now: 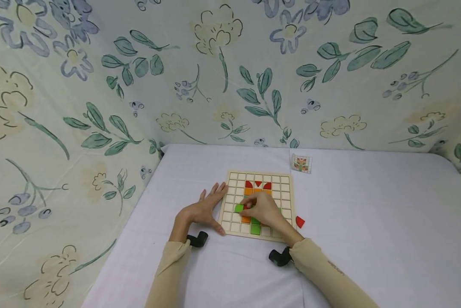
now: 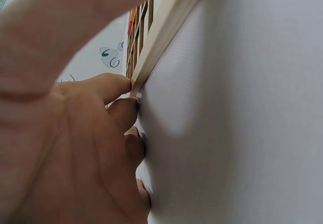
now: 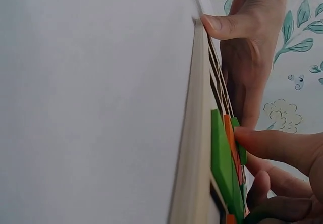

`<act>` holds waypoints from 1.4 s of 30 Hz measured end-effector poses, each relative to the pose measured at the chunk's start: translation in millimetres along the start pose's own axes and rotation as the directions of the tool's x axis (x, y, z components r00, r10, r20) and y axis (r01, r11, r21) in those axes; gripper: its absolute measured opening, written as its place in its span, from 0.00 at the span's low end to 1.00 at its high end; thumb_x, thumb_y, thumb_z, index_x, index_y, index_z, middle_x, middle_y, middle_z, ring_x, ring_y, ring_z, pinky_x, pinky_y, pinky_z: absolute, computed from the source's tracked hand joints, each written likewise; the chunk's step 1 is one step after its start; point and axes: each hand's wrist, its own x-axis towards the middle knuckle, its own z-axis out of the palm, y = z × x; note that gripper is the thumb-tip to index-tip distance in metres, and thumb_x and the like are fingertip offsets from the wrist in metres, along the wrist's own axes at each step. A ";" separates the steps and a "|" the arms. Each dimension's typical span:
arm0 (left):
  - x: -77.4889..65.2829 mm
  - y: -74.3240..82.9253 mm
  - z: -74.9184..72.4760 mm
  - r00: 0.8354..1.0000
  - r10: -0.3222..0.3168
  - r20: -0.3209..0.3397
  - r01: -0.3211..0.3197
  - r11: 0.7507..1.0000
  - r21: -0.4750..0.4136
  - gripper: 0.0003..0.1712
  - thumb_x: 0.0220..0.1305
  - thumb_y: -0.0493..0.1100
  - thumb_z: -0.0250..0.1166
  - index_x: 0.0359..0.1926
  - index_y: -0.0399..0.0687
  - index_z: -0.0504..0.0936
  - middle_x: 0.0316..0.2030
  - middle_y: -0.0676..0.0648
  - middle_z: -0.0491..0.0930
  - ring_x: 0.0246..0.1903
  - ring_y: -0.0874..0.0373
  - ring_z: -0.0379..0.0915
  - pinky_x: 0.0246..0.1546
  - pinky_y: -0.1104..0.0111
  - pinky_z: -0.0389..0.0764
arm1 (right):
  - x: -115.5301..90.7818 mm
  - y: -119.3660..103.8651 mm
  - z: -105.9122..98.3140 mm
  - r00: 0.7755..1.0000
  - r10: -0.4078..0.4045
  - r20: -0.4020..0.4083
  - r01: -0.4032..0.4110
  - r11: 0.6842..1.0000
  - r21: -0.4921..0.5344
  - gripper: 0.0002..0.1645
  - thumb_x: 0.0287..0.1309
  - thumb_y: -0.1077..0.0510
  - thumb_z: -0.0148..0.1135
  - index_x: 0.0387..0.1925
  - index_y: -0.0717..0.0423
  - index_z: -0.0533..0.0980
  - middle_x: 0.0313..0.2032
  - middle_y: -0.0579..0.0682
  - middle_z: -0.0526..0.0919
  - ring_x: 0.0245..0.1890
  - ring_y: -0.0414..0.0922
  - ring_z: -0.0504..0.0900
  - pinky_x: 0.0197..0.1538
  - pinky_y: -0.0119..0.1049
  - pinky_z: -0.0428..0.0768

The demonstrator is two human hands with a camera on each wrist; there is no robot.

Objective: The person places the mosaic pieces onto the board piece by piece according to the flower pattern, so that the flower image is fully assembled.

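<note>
A square wooden grid board (image 1: 236,179) lies on the table. My left hand (image 1: 204,210) is spread along its left side, the thumb by the near corner and the fingertips against the edge. In the left wrist view, fingertips (image 2: 118,85) touch the wooden rim. Over the board, my right hand (image 1: 264,209) pinches a light green square tile (image 1: 238,208) between thumb and finger, left of the laid pieces. Red corner pieces (image 1: 267,185), orange tiles (image 1: 246,219) and another light green tile (image 1: 255,229) sit in the cells. My right hand hides the pattern's middle.
A loose red piece (image 1: 299,221) with a curved edge lies right of the board. Behind the board is a small pattern card (image 1: 301,163). White cloth (image 1: 369,222) covers the table, and a floral curtain (image 1: 230,102) hangs behind it.
</note>
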 end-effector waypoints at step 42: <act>0.8 0.0 0.2 1.000 -0.003 0.002 0.002 1.000 0.014 0.85 0.37 0.55 0.89 0.84 0.51 0.38 0.84 0.51 0.29 0.83 0.51 0.18 0.81 0.43 0.24 | -0.4 -2.7 3.6 0.999 0.009 -0.034 -0.009 1.000 0.005 0.10 0.53 0.57 0.79 0.39 0.52 0.91 0.18 0.45 0.73 0.19 0.39 0.69 0.21 0.26 0.61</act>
